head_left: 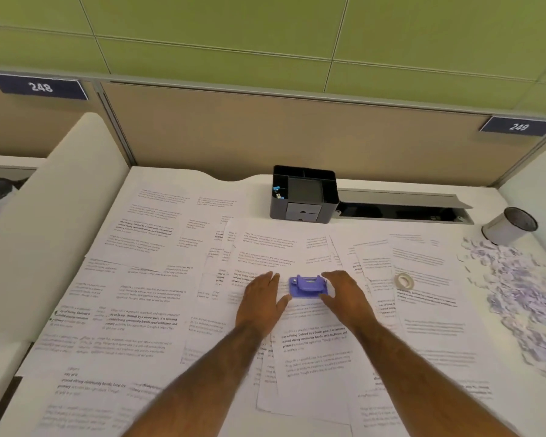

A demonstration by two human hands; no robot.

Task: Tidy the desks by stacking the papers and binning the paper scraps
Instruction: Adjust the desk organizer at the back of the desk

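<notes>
White printed papers (158, 313) cover our desk (183, 176) in loose overlapping layers, none yet stacked; moving rightward, our left hand (260, 302) lies flat on the sheets with fingers spread, gripping nothing, just beside a purple hole punch (309, 287); our right hand (344, 294) flanks its other side, likewise spread and not clamped, thumb near the punch's base. Further right a tape roll (404, 281) sits on a sheet, and paper scraps (514, 285) lie heaped at the desk's far right edge.

We judge the risk is twofold: gathering sheets with the punch and tape on top could crease or tear them; sweeping paper rightward could scatter the scraps off the edge.

At the back, a black organiser (303, 192) holds what may be a small blue item, too blurred to name; a white cup (509, 225) stands beside the scraps, its inside too dark to judge.
</notes>
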